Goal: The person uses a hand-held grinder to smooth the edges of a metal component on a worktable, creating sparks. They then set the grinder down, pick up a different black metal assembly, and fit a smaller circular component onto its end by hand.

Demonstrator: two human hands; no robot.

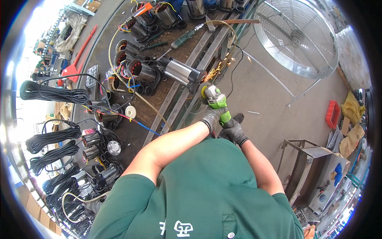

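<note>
A green angle grinder [218, 101] is gripped in both my gloved hands beyond the bench's right edge. My left hand [213, 118] closes around its body near the head, and my right hand [235, 132] wraps the rear end of the handle. The yellowish grinding disc [203, 92] meets the end of a shiny metal motor housing [179, 71], and orange sparks [217, 71] spray up and to the right from there. That cylinder lies on its side across the steel rails [187, 95] at the edge of the bench. Exactly where the disc touches is partly hidden.
Open motor housings with coloured wires [139, 69] crowd the dark workbench [153, 97] on the left. A green air tool [187, 38] lies farther back, and a hammer [230, 22] rests over the rails. Coiled black cables [55, 93] line the left. A large fan [296, 38] stands back right.
</note>
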